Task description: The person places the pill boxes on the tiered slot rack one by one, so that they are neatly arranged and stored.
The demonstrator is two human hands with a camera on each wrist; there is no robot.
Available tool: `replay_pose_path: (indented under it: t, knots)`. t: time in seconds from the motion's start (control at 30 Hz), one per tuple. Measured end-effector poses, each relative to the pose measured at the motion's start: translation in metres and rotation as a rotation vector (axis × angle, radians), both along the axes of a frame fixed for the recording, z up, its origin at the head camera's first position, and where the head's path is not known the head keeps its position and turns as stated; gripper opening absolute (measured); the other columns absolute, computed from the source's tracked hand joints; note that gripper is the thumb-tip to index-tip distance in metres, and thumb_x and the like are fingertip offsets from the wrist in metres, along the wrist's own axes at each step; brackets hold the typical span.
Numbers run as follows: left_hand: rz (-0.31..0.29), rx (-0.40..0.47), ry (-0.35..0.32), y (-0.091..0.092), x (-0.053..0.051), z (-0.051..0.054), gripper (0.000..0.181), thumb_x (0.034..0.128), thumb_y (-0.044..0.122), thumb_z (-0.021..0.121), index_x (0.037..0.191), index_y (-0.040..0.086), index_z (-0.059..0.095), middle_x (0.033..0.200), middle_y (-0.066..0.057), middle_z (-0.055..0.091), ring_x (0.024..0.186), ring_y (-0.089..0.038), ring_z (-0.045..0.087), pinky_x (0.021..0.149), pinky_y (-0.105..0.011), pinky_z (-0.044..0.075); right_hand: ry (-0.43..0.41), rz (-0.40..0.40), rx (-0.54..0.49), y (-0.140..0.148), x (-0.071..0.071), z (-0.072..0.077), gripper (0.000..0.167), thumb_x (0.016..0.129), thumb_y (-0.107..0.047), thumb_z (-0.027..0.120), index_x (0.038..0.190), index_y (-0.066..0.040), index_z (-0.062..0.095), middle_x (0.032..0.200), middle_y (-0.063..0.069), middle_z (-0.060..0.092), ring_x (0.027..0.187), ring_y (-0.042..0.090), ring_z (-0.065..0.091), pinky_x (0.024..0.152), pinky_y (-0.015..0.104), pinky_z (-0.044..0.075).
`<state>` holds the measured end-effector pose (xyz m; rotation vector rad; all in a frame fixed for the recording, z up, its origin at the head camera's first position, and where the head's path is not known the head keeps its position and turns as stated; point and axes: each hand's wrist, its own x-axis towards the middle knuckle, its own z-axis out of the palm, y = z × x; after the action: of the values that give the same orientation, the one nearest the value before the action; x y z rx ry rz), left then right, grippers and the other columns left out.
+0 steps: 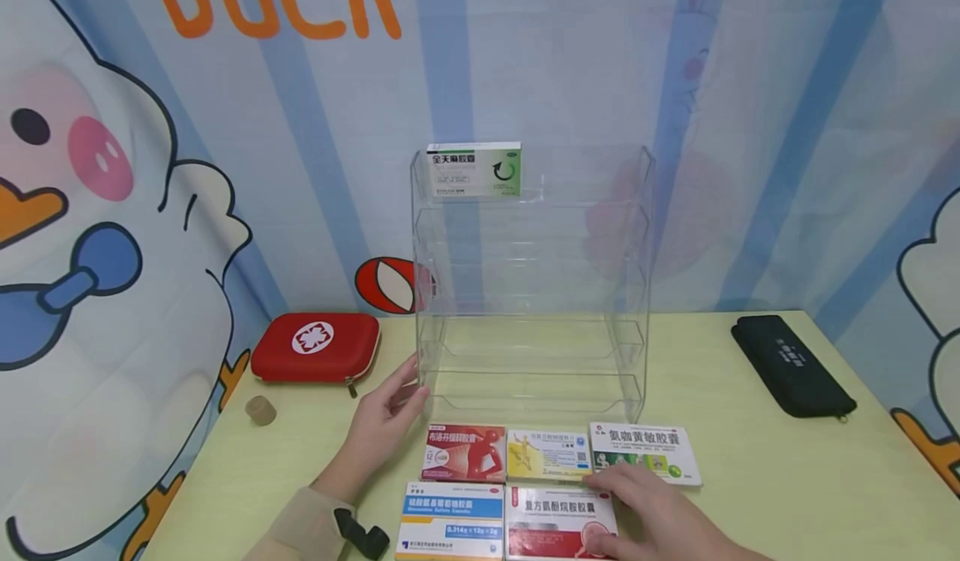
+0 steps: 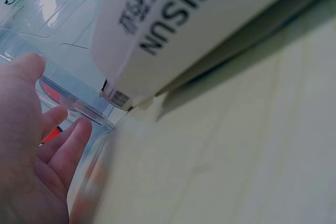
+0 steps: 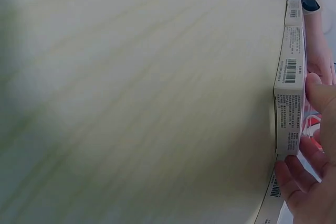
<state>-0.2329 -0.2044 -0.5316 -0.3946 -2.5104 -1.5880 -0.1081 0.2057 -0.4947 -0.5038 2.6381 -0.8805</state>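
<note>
A clear tiered rack (image 1: 532,386) stands on the table, with a green-white box (image 1: 474,169) on its top tier at the left. My left hand (image 1: 382,423) rests with extended fingers at the rack's lower left side. In front lie a red box (image 1: 463,453), a yellow-white box (image 1: 548,454), a green-white capsule box (image 1: 643,453), a blue-white box (image 1: 450,519) and a red-white box (image 1: 555,515). My right hand (image 1: 660,515) is at the red-white box's right end, thumb over its face, fingertips by its far edge (image 3: 287,121).
A red zip case (image 1: 315,348) lies at the left back, with a small brown cylinder (image 1: 260,411) in front of it. A black zip case (image 1: 792,367) is at the right. Behind the table hangs a printed curtain (image 1: 540,44).
</note>
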Motion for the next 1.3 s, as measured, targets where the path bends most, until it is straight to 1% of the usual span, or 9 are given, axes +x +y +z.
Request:
replay_pose_path:
  t: [0.17, 0.27, 0.43, 0.57, 0.73, 0.9, 1.13, 1.23, 1.3]
  knots:
    - [-0.001, 0.008, 0.007, 0.000, 0.000, 0.000, 0.063, 0.1081, 0.026, 0.073, 0.167, 0.027, 0.050, 0.158, -0.015, 0.066, 0.136, -0.035, 0.073, 0.109, -0.040, 0.063, 0.006, 0.021, 0.014, 0.001, 0.001, -0.002, 0.058, 0.098, -0.069, 0.072, 0.144, -0.034, 0.069, 0.144, -0.016, 0.065, 0.124, 0.013, 0.058, 0.105, 0.029, 0.062]
    - [-0.002, 0.007, 0.014, 0.001, 0.000, -0.001, 0.063, 0.1080, 0.025, 0.073, 0.167, 0.026, 0.050, 0.157, -0.015, 0.066, 0.136, -0.035, 0.073, 0.109, -0.038, 0.063, 0.012, 0.025, 0.027, 0.002, 0.001, -0.002, 0.060, 0.098, -0.072, 0.069, 0.144, -0.034, 0.069, 0.143, -0.017, 0.065, 0.122, 0.010, 0.058, 0.104, 0.028, 0.061]
    - [0.001, 0.002, 0.009, 0.001, -0.001, -0.001, 0.063, 0.1076, 0.025, 0.074, 0.166, 0.028, 0.051, 0.157, -0.014, 0.066, 0.136, -0.034, 0.073, 0.109, -0.037, 0.063, 0.088, 0.061, 0.031, 0.003, 0.002, -0.003, 0.065, 0.096, -0.075, 0.068, 0.144, -0.031, 0.069, 0.140, -0.015, 0.066, 0.118, 0.007, 0.057, 0.103, 0.026, 0.061]
    - [0.002, -0.003, -0.011, 0.001, -0.001, 0.000, 0.063, 0.1078, 0.028, 0.074, 0.166, 0.032, 0.050, 0.158, -0.011, 0.066, 0.137, -0.032, 0.072, 0.110, -0.037, 0.063, 0.144, 0.083, -0.002, 0.005, 0.002, -0.002, 0.066, 0.094, -0.073, 0.073, 0.144, -0.028, 0.069, 0.138, -0.011, 0.067, 0.116, 0.005, 0.057, 0.101, 0.023, 0.061]
    - [0.004, -0.005, -0.024, 0.001, 0.001, 0.003, 0.064, 0.1079, 0.030, 0.073, 0.167, 0.035, 0.049, 0.158, -0.010, 0.066, 0.138, -0.031, 0.072, 0.111, -0.038, 0.062, 0.085, 0.065, -0.074, 0.004, 0.001, 0.002, 0.060, 0.095, -0.064, 0.079, 0.141, -0.026, 0.071, 0.137, -0.008, 0.066, 0.111, 0.001, 0.059, 0.095, 0.016, 0.060]
    - [0.007, -0.009, -0.030, 0.000, 0.001, 0.003, 0.064, 0.1080, 0.032, 0.073, 0.167, 0.036, 0.049, 0.159, -0.009, 0.065, 0.138, -0.030, 0.072, 0.111, -0.036, 0.062, 0.027, 0.031, -0.138, 0.004, 0.001, 0.009, 0.056, 0.093, -0.057, 0.084, 0.137, -0.025, 0.074, 0.137, -0.006, 0.067, 0.108, 0.001, 0.061, 0.091, 0.014, 0.061]
    - [0.003, -0.011, -0.021, 0.000, 0.001, 0.003, 0.064, 0.1081, 0.031, 0.073, 0.167, 0.036, 0.049, 0.159, -0.010, 0.065, 0.138, -0.031, 0.072, 0.111, -0.037, 0.062, 0.127, 0.086, -0.184, 0.004, -0.002, 0.019, 0.045, 0.094, -0.051, 0.084, 0.130, -0.024, 0.078, 0.132, 0.000, 0.077, 0.104, -0.002, 0.064, 0.086, 0.018, 0.063]
    - [0.005, -0.015, -0.026, 0.000, 0.001, 0.003, 0.064, 0.1082, 0.032, 0.073, 0.167, 0.036, 0.048, 0.160, -0.010, 0.065, 0.139, -0.031, 0.071, 0.111, -0.038, 0.062, 0.117, 0.096, -0.231, 0.004, -0.004, 0.025, 0.039, 0.095, -0.047, 0.084, 0.126, -0.025, 0.080, 0.128, -0.001, 0.079, 0.099, -0.003, 0.064, 0.083, 0.016, 0.063]
    - [0.005, -0.015, -0.026, 0.000, 0.001, 0.003, 0.064, 0.1083, 0.031, 0.073, 0.167, 0.035, 0.048, 0.160, -0.010, 0.065, 0.139, -0.031, 0.071, 0.111, -0.040, 0.062, 0.140, 0.094, -0.238, 0.004, -0.006, 0.029, 0.036, 0.095, -0.047, 0.083, 0.124, -0.027, 0.080, 0.125, -0.004, 0.079, 0.099, -0.002, 0.066, 0.084, 0.016, 0.064]
